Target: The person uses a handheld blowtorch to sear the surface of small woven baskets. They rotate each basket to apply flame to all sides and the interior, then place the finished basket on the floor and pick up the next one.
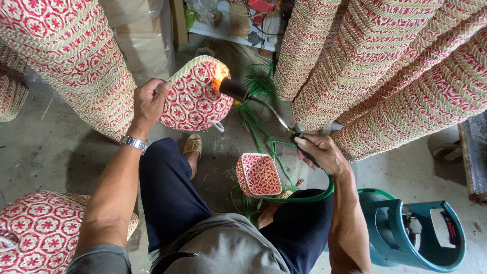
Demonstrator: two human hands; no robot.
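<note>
My left hand (pixel 148 103) grips the edge of a red-and-cream woven basket lid (pixel 195 96) and holds it up, tilted. My right hand (pixel 318 152) holds a gas torch (pixel 238 91) by its black handle. The torch's thin metal tube reaches up to the left. A small orange flame burns at its nozzle against the lid's upper right rim. A green hose (pixel 309 195) runs from the torch handle down toward a teal gas cylinder (pixel 416 233). A small woven basket (pixel 258 175) lies on the floor between my knees.
Tall stacks of the same woven baskets (pixel 385 66) lean at the right, another stack (pixel 71 56) at the left. More woven lids (pixel 40 228) sit at lower left. Green strips (pixel 256 116) litter the concrete floor. My sandalled foot (pixel 193 145) is under the lid.
</note>
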